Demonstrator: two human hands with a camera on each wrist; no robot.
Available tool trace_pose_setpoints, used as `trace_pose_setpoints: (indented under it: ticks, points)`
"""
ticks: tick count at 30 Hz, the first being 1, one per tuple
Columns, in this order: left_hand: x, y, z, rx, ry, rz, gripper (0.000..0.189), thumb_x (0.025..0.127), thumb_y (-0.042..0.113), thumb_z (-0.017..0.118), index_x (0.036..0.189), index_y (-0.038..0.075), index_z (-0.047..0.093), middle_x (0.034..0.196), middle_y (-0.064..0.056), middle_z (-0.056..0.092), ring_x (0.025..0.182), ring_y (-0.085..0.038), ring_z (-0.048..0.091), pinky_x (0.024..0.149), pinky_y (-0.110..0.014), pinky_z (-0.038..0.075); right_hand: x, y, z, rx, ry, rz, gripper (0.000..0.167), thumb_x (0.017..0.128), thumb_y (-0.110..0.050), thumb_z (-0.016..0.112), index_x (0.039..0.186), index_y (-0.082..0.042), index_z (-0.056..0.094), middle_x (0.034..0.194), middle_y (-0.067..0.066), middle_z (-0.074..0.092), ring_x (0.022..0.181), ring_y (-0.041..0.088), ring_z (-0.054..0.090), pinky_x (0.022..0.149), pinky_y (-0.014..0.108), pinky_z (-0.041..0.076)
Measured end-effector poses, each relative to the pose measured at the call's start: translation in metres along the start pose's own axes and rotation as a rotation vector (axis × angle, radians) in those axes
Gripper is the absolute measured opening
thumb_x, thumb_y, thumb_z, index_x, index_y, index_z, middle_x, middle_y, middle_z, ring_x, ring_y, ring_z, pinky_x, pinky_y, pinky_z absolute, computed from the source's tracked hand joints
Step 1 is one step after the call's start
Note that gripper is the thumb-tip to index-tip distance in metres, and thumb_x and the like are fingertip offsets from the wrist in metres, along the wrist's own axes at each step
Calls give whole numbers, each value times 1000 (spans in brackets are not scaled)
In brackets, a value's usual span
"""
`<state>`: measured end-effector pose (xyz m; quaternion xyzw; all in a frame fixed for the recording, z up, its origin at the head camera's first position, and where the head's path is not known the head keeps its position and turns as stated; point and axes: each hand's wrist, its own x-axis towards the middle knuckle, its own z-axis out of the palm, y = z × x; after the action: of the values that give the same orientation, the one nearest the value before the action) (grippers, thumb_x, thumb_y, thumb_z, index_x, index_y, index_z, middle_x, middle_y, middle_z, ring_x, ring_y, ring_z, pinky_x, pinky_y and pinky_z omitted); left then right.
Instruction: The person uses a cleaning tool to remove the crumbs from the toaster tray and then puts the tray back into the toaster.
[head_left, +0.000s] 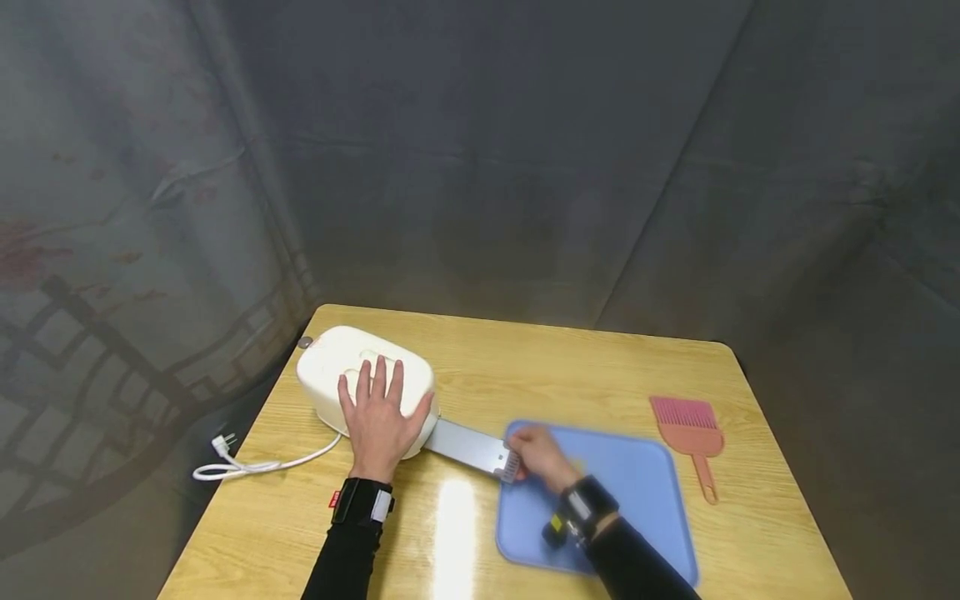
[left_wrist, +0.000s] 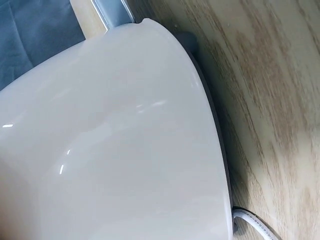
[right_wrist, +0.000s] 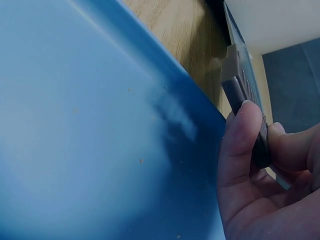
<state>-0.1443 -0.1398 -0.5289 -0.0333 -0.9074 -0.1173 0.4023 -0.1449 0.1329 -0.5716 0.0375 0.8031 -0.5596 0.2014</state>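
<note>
On the left of the table lies a white toaster (head_left: 326,367), its side filling much of the left wrist view. My left hand (head_left: 378,429) rests on top of it with the fingers spread. A flat metal crumb tray (head_left: 465,446) sticks out of the toaster's right end, its inner end hidden inside. My right hand (head_left: 543,457) pinches the tray's dark grey handle (right_wrist: 232,82) between thumb and fingers. Below this hand is a shallow blue tray (head_left: 637,479), with small crumbs (right_wrist: 141,160) scattered over its surface.
A pink-bristled hand brush (head_left: 687,433) lies right of the blue tray. The toaster's white cord (head_left: 288,463) runs left, its plug (head_left: 222,446) near the table's left edge. A small dark round thing (head_left: 304,342) sits behind the toaster. Grey curtains (head_left: 480,183) hang behind the table.
</note>
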Motion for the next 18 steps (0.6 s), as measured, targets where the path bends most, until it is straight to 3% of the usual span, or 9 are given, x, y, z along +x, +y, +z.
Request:
trace_pose_setpoints:
  ticks: [10,18]
  points:
    - [1,1,0,4,16,4,69,88,58,61,131,4,69,139,-26,63,135,-48,54,114,-73,27,8,-4,9,-45,-3,-47,20,103,-11,58,100,5,71,73,8,65,52,14,57,51,28,52]
    - [1,2,0,6,19,3,69,88,58,61,131,4,70,139,-25,64,134,-48,54,113,-72,27,14,-7,17,-48,-13,-40,20,102,-10,60,105,7,71,73,9,66,51,13,57,50,27,52]
